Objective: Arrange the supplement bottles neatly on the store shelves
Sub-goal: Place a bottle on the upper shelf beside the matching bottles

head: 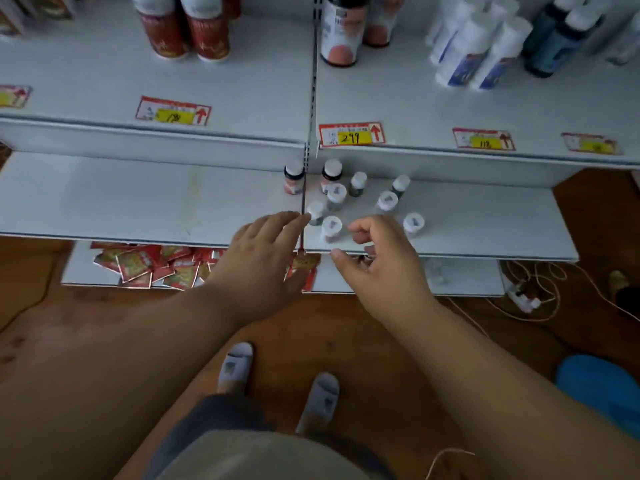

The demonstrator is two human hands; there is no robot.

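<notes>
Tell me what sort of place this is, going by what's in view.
Most likely a shop aisle selling supplements. White metal shelves carry red-and-yellow price tags on their front edges, and rows of matching capped bottles stand above them, with small white-capped bottles on the lower shelf.

Both forearms are bare, with no sleeves, watch or rings showing on the left hand point(266, 244) or the right hand point(377, 258). A pale grey-beige top point(256, 455) covers the belly above dark grey shorts point(221, 417). On the feet are 2 white open-toed slippers point(235, 367), each with a small dark mark.
</notes>
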